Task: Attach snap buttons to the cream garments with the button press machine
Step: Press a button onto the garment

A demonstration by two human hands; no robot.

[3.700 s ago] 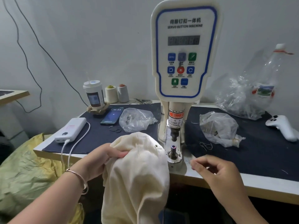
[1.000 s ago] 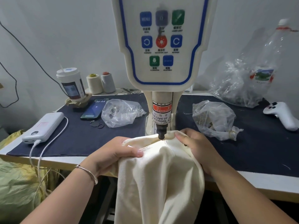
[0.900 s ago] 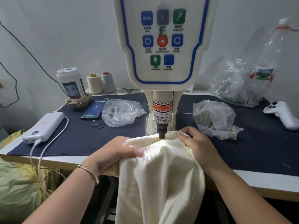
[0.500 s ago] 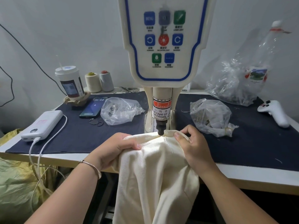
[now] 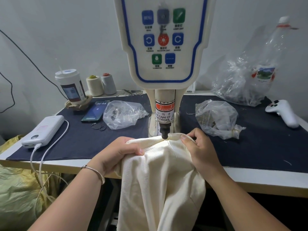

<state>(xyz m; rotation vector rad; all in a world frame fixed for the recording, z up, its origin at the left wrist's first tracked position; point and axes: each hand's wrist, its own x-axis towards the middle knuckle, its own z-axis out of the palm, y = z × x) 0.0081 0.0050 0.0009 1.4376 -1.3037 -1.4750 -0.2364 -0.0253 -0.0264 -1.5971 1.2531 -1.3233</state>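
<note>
A cream garment (image 5: 160,180) drapes over the table's front edge, its top hem lying under the black press head (image 5: 165,130) of the white button press machine (image 5: 164,47). The head touches the hem. My left hand (image 5: 116,152) grips a bunch of the fabric left of the press. My right hand (image 5: 200,147) pinches the hem just right of the head. The lower die is hidden under the cloth. Two clear bags of snap parts lie on the mat, one to the left (image 5: 123,114) and one to the right (image 5: 216,119).
On the dark mat (image 5: 266,147): a white power bank (image 5: 44,130) with cable, a phone (image 5: 95,110), a paper cup (image 5: 71,85), two thread cones (image 5: 101,84), a white controller (image 5: 283,112) and a large plastic bag with a bottle (image 5: 260,77). A yellow sack (image 5: 15,189) sits lower left.
Since 3.7 s ago, both hands have brought the garment's hem onto the die under the press head. Over the last second the hands have hardly shifted on the fabric.
</note>
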